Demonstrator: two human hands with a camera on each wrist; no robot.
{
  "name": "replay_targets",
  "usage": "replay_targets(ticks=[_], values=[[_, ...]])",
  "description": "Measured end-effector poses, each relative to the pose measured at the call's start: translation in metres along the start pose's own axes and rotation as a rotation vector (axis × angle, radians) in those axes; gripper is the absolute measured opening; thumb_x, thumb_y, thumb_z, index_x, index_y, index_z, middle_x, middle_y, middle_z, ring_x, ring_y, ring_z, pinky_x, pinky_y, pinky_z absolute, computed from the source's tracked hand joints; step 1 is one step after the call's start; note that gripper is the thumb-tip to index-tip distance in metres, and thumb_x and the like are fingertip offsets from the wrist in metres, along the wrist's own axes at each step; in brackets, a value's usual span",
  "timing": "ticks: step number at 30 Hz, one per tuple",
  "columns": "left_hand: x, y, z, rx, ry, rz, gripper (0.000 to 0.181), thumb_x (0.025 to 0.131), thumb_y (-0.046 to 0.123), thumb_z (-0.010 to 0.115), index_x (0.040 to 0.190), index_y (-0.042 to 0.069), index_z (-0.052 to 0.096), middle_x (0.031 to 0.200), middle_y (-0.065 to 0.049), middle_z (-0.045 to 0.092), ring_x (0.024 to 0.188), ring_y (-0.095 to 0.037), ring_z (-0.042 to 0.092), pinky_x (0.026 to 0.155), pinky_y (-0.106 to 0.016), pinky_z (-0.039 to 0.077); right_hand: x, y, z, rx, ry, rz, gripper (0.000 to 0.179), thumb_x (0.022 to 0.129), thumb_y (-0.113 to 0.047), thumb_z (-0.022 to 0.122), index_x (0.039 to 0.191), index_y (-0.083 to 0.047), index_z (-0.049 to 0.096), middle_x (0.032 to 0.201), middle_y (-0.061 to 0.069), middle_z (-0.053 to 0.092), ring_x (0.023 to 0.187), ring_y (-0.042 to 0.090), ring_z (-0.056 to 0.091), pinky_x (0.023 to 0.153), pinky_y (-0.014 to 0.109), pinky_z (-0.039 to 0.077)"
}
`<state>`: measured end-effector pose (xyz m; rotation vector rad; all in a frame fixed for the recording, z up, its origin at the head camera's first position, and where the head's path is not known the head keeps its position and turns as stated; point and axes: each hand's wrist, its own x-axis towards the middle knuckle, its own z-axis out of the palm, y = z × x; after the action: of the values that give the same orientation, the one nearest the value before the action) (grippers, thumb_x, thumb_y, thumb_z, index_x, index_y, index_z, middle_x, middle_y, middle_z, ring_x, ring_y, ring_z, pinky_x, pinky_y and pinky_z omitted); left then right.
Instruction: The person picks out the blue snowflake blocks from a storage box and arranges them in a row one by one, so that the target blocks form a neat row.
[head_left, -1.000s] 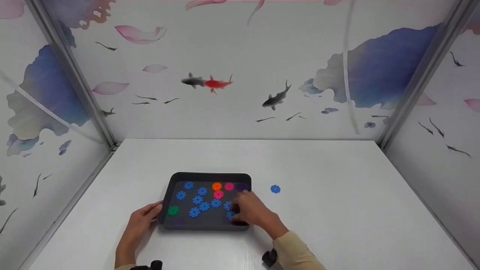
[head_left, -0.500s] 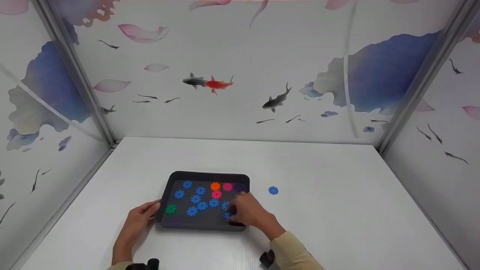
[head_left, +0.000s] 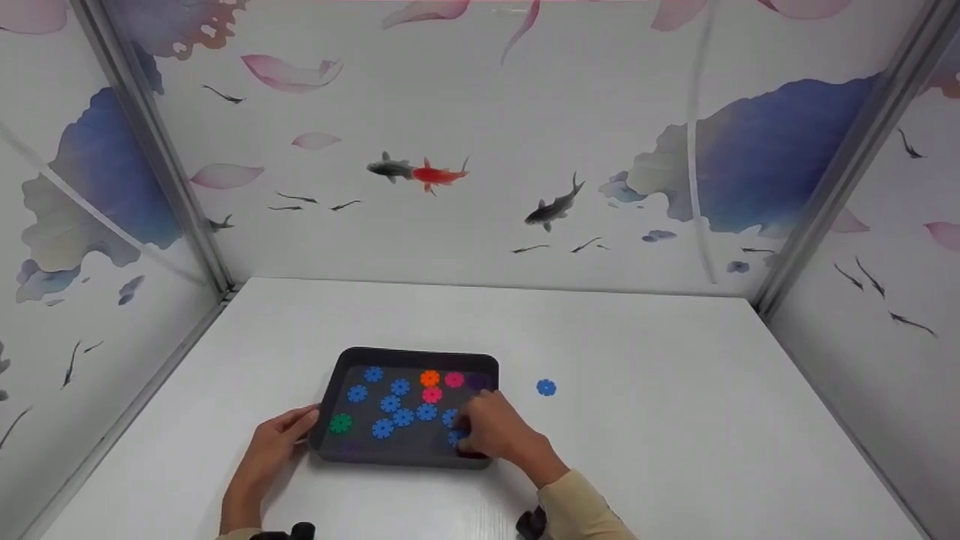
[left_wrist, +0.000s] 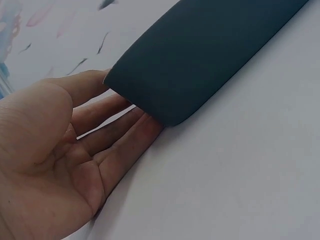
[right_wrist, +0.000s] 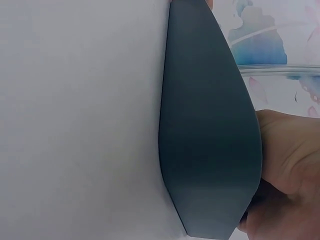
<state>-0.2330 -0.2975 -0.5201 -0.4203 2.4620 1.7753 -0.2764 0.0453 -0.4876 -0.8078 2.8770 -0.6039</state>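
Note:
A dark shallow tray lies on the white table with several flat, notched plastic snowflake discs in it, mostly blue. My left hand holds the tray's left end; in the left wrist view its thumb is at the rim and the other fingers lie against the end wall. My right hand reaches over the right rim with bent fingers, fingertips down at two blue discs near the front right corner. In the right wrist view the tray wall hides those fingertips, so I cannot tell whether they pinch a disc.
One blue disc lies on the table right of the tray. Inside the tray are also an orange disc, two pink discs, a green disc and dark purple ones. Printed white panels enclose the table.
The head view has shifted slightly. Both hands keep nearly the same place at the tray, with the right fingers still among the blue discs at its right side.

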Motion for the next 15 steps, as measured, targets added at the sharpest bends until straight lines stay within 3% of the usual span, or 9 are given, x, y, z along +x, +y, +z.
replay_targets(ticks=[7, 15], values=[[-0.0023, -0.0023, 0.0024, -0.032, -0.002, 0.007, 0.063, 0.098, 0.047, 0.06, 0.143, 0.003, 0.054, 0.145, -0.018, 0.057, 0.121, -0.021, 0.062, 0.102, -0.037, 0.054, -0.0012, 0.0029, 0.0029, -0.077, 0.027, -0.06, 0.023, 0.081, -0.031, 0.084, 0.099, -0.016, 0.081, 0.091, -0.004, 0.075, 0.083, 0.012, 0.053, 0.085, 0.034, 0.048], [-0.0036, -0.0011, -0.0012, -0.008, -0.01, -0.01, 0.07, 0.096, 0.052, 0.061, 0.144, 0.001, 0.052, 0.147, -0.02, 0.054, 0.124, -0.025, 0.06, 0.106, -0.043, 0.051, -0.0028, 0.0022, 0.0029, -0.036, 0.021, -0.048, 0.025, 0.082, -0.032, 0.083, 0.101, -0.016, 0.08, 0.091, -0.004, 0.072, 0.086, 0.011, 0.051, 0.084, 0.032, 0.047]])
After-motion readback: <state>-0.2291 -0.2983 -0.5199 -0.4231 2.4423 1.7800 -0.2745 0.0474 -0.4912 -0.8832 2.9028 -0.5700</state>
